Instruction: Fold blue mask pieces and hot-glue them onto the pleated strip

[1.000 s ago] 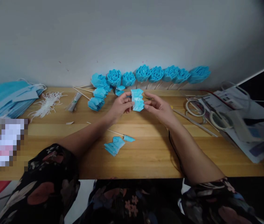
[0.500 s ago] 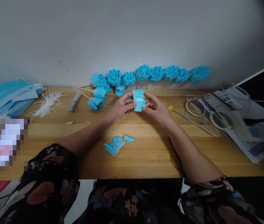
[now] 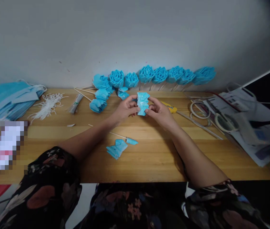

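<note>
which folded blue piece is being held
The blue piece pinched between the left hand and right hand; the other folded piece lies on the table, beside the blue-tipped stick.

Flowers (image 3: 146, 74) behind held strip (image 3: 143, 103); masks (image 3: 13, 99) far left; tape rolls (image 3: 217, 121) right.

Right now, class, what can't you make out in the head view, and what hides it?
All in the head view:
Back of the pleated blue piece: turned from the camera.
Middle of the thin stick: behind the left forearm.
One end of the yellow tool: apparently behind the right hand.
Part of the mask stack: cut off by the left edge.
Object at the left: pixelated.
</note>
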`<state>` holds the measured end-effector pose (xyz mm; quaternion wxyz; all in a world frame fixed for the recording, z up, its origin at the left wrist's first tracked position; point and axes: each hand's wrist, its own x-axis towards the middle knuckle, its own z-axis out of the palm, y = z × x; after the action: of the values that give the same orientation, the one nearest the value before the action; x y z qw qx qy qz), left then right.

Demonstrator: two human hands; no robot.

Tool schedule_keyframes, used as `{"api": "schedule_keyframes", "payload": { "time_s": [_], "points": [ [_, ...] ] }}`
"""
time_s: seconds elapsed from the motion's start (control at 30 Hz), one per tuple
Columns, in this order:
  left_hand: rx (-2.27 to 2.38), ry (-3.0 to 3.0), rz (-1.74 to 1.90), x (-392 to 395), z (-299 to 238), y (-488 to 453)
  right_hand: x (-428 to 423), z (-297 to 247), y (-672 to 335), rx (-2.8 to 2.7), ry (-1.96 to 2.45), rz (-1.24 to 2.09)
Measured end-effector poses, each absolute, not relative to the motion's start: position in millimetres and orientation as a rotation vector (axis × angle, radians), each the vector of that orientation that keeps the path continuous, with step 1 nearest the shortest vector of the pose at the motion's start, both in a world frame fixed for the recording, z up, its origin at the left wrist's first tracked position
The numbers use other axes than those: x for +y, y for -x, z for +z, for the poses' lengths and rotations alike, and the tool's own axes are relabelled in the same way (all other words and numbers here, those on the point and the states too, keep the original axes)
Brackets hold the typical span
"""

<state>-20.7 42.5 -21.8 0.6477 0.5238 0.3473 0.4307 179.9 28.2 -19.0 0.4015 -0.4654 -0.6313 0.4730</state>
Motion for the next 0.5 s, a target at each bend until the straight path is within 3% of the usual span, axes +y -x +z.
{"api": "schedule_keyframes", "payload": {
  "time_s": [0.33, 0.5],
  "points": [
    [0.783, -1.172, 0.983, 41.6, -20.9, 19.7, 26.0, -24.5, -173.6, -1.556, 1.200, 1.040],
    [0.791, -1.104, 1.048, 43.6, -18.9, 21.0, 22.7, -13.3, -180.6, -1.480, 1.142, 1.205]
  ]
}}
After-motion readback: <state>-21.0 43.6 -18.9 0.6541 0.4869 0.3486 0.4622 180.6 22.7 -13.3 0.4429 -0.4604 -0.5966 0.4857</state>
